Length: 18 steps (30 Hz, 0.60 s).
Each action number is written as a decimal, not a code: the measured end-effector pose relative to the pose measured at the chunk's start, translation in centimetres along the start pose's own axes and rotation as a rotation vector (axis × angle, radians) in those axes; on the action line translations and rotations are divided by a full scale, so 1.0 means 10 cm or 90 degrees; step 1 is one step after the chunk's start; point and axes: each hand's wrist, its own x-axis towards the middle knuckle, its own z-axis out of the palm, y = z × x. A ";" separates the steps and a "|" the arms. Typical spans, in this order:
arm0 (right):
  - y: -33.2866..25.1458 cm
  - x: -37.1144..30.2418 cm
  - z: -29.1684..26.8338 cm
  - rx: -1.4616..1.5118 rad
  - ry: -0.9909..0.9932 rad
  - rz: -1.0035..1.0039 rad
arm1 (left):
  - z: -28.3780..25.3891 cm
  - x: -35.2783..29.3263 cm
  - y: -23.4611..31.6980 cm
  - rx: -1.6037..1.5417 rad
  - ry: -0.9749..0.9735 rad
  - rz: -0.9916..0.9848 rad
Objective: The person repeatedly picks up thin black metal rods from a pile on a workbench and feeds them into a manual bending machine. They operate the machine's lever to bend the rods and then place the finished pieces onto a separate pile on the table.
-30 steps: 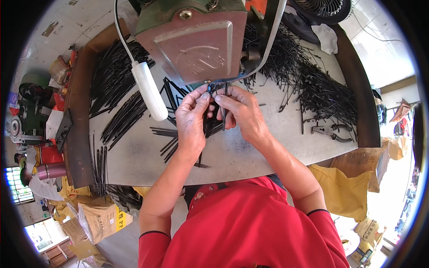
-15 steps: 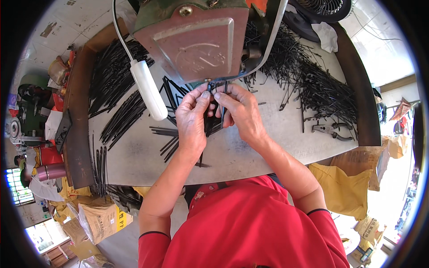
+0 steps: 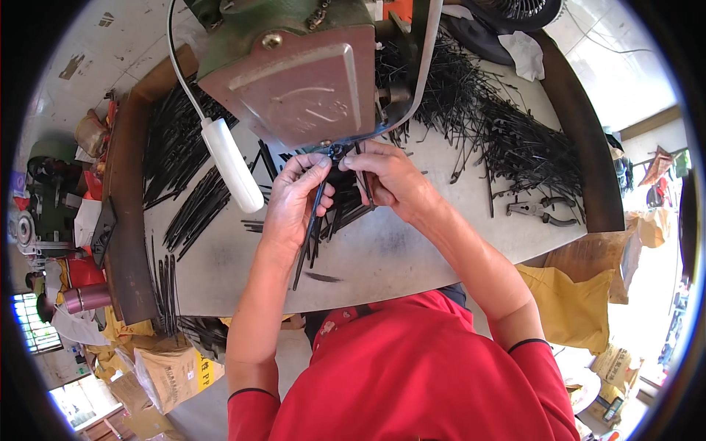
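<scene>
Under the front of a green and reddish-brown machine (image 3: 305, 92), my two hands work close together. My left hand (image 3: 290, 198) pinches a long thin black rod (image 3: 303, 253), which slants down toward the near edge of the metal table. Its upper end meets a dark fitting (image 3: 337, 152) below the machine head. My right hand (image 3: 393, 176) has closed fingers around another thin black rod (image 3: 365, 184), nearly upright beside that fitting. Behind and below the hands lie several loose black rods (image 3: 342, 218). Fingers partly hide where the two rods meet the machine.
A white tube lamp (image 3: 233, 165) hangs left of the machine. Black rods lie in bundles (image 3: 202, 209) at left; a tangled heap (image 3: 507, 121) fills the far right. Pliers (image 3: 542, 210) rest near the right edge. A fan (image 3: 518, 13) stands at the back. Raised boards (image 3: 126, 242) border the table.
The view has shifted, so the machine and lamp sit farther left. The rod in my left hand has come out longer below the hand and slants toward me. Both hands stay near the fitting.
</scene>
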 end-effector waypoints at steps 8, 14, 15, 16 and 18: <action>-0.06 -0.06 -0.02 -0.047 -0.004 0.001 | 0.07 -0.27 -0.06 0.026 -0.057 0.007; 0.08 -0.12 0.06 -0.109 -0.016 -0.064 | 0.11 -0.50 -0.23 -0.003 -0.074 0.033; 0.08 -0.12 0.06 -0.130 -0.011 -0.059 | 0.13 -0.53 -0.25 0.042 -0.063 0.062; 0.07 -0.13 0.08 -0.140 0.003 -0.071 | 0.15 -0.57 -0.26 0.087 -0.052 0.091; 0.06 -0.19 0.13 -0.159 0.032 -0.095 | 0.16 -0.60 -0.32 0.255 -0.006 0.194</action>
